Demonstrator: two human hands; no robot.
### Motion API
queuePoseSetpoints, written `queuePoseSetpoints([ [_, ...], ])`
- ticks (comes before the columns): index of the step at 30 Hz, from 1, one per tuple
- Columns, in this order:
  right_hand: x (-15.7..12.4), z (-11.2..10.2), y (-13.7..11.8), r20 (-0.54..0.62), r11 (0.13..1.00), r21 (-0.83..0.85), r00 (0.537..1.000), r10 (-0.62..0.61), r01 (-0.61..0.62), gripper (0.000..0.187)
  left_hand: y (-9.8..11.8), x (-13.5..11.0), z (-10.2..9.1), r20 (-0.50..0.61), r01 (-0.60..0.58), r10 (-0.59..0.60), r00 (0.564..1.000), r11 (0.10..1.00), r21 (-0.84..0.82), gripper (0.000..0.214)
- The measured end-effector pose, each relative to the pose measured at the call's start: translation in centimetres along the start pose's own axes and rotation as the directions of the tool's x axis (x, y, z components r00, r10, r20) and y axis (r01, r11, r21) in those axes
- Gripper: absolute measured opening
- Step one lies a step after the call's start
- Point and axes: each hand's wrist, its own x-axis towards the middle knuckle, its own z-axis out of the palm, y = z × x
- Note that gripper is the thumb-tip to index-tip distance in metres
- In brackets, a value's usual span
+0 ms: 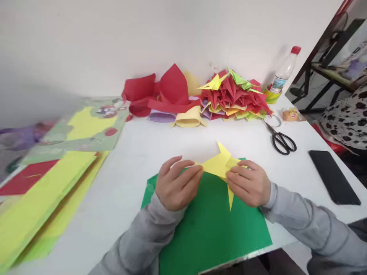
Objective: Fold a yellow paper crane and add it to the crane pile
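A folded yellow paper figure [218,164] with pointed tips lies over a green paper sheet [212,225] at the table's front edge. My left hand [176,185] pinches the figure's left end, fingers pressed together. My right hand [249,183] is closed on its right side, fingers curled over the paper. Both wrists wear grey sleeves.
A heap of folded red, yellow and green paper figures [233,93] and curled red sheets [160,93] lines the wall. Scissors [282,141], a black phone [334,176], a red-capped bottle [283,70] stand right. Yellow paper stacks [43,206] lie left on the white table [120,183].
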Motion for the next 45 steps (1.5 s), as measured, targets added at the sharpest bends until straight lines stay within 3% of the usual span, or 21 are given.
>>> queuePoseSetpoints([
  [5,-0.2,-0.2,0.3,0.041,1.0,-0.021,0.999,0.016,-0.015,0.026,-1.3,-0.5,-0.2,-0.026,0.047,-0.046,0.999,0.998,0.04,0.021],
  [11,-0.3,0.0,0.2,0.064,0.999,-0.025,0.998,0.026,-0.024,0.025,0.4,0.3,-0.5,-0.02,0.144,-0.144,0.989,0.989,0.016,0.018],
  [19,-0.1,0.8,-0.9,0.053,0.996,0.087,0.998,0.024,-0.028,0.028,3.0,0.2,0.2,0.058,0.042,-0.03,0.998,0.971,-0.236,0.015],
  [26,-0.3,1.0,-0.8,-0.005,0.988,0.143,0.998,0.057,-0.056,0.026,2.9,0.3,0.1,0.045,0.047,-0.037,0.998,0.973,-0.228,0.015],
  [33,-0.8,1.6,-0.6,-0.023,0.977,0.187,0.994,0.104,-0.098,0.003,2.9,0.4,0.0,0.048,0.057,-0.047,0.998,0.974,-0.22,0.013],
  [39,-0.3,1.4,-0.8,0.033,0.988,0.153,0.999,0.033,-0.037,0.024,3.0,0.4,0.1,0.056,0.057,-0.045,0.997,0.972,-0.229,0.015],
  [45,-0.1,1.0,-0.8,0.039,0.993,0.115,0.999,0.028,-0.032,0.028,2.6,0.3,0.1,0.045,0.051,-0.043,0.998,0.979,-0.195,0.014],
])
